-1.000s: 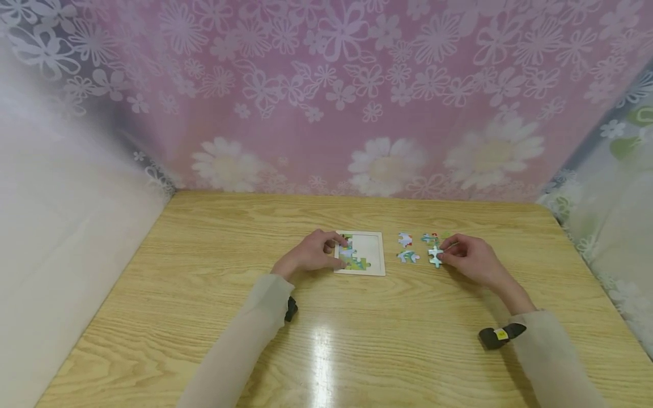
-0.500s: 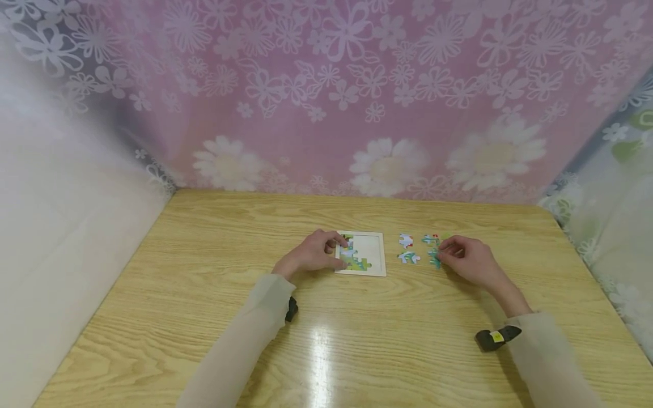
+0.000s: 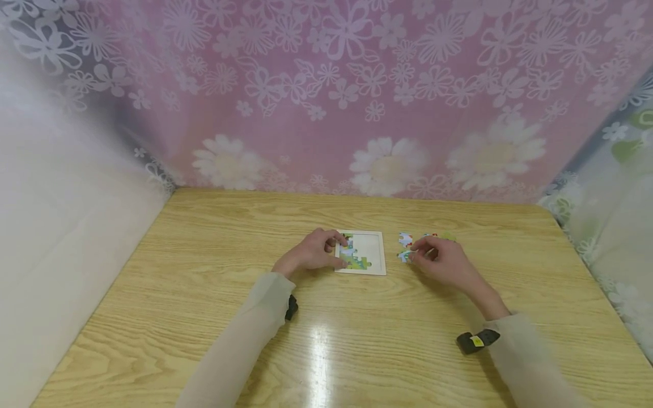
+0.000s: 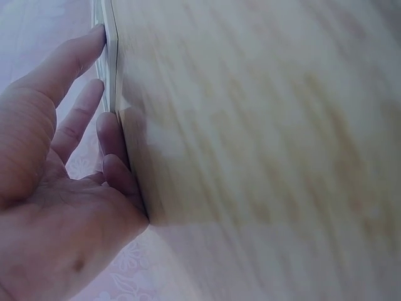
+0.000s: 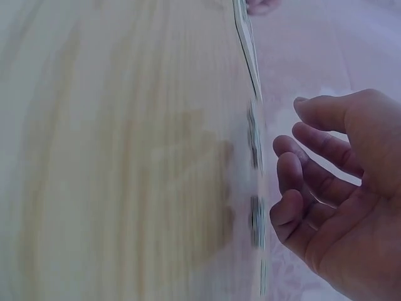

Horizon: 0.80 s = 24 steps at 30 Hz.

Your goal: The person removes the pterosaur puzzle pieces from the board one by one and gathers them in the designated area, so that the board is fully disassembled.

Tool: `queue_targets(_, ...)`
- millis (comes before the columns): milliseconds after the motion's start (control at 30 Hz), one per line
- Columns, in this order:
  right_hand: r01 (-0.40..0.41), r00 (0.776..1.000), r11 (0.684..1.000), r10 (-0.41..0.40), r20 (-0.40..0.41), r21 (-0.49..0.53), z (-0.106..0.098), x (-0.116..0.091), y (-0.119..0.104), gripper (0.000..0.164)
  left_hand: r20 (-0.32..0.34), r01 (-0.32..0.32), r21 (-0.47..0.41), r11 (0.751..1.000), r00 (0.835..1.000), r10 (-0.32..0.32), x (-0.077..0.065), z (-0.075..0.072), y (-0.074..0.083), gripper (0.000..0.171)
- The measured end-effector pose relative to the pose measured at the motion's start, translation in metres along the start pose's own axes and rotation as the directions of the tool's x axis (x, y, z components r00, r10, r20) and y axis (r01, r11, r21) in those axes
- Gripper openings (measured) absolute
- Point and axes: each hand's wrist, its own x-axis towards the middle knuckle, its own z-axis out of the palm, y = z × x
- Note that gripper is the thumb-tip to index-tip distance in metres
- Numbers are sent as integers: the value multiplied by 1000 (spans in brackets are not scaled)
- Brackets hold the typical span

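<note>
A light, square puzzle tray (image 3: 374,255) lies on the table with joined puzzle pieces (image 3: 353,259) filling its left and lower part. My left hand (image 3: 312,251) rests at the tray's left side, thumb and forefinger touching its top; in the left wrist view the other fingers (image 4: 111,135) bend beside the tray's edge. My right hand (image 3: 442,262) is over the loose pieces, its fingertips close to a blue-and-green puzzle piece (image 3: 404,256). In the right wrist view that hand (image 5: 341,175) has loosely bent fingers with nothing between them, beside flat pieces (image 5: 254,138).
A white-and-red puzzle piece (image 3: 405,239) lies just right of the tray. Further pieces, among them a green one (image 3: 449,236), are partly hidden behind the right hand. A floral curtain (image 3: 326,113) stands along the table's far edge (image 3: 285,194).
My right hand has let go of the puzzle piece at the right, which was turned over to its coloured side, and moved left to the neighbouring piece. The left hand has stayed put.
</note>
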Motion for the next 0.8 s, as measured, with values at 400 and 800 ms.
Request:
queue_targets(400,103,994,994,-104,16,42,26,15,-20,16,-5,19,-19,1000,1000,-19,0,0,0,38)
queue_targets(800,102,985,993,-109,135,58,50,32,-50,20,-9,28,-27,999,1000,-28,1,0,0,39)
